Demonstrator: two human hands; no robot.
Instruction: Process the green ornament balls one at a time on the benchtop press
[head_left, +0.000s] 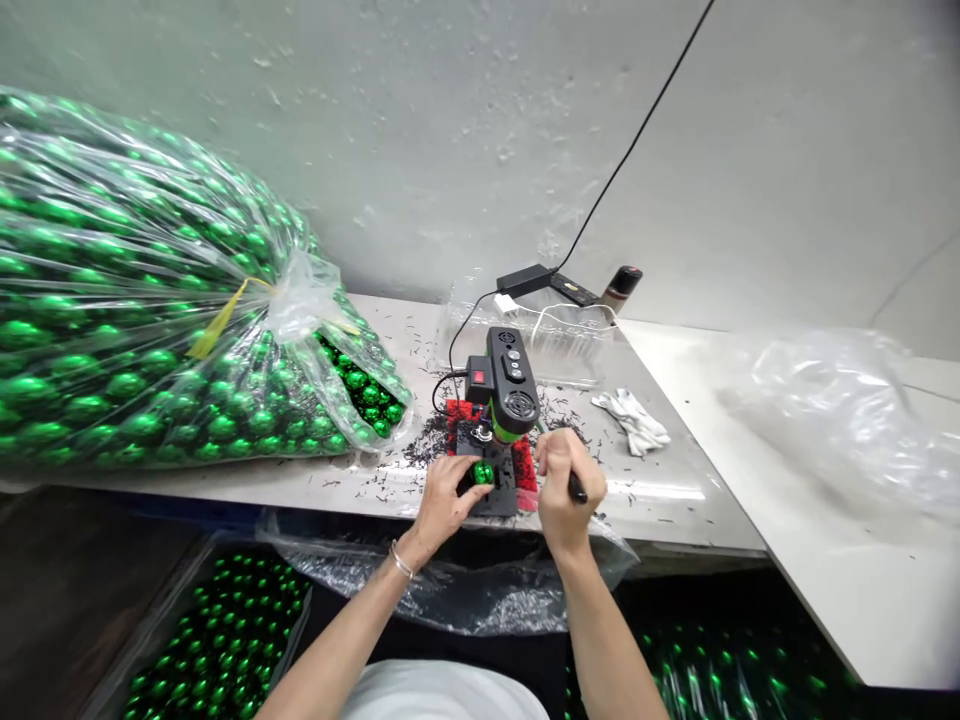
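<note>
A small black machine (513, 375) with a red switch stands on a dark base plate (495, 503) near the table's front edge. A shiny green ball (484, 472) sits low at the front of the machine, with the thumb and fingers of my left hand (444, 497) closed around its left side. To the right of the machine, my right hand (568, 487) is wrapped in a fist around a handle (577, 488) with a black end. Most of that handle is hidden by my fingers, so I cannot tell whether it joins the machine.
A big clear bag (150, 330) of green balls fills the left. Dark scraps litter the table (675, 500) around the machine. White gloves (632, 420) lie on the right, a clear plastic tray (574, 362) and power adapter (523, 279) behind. More balls (225, 630) sit below.
</note>
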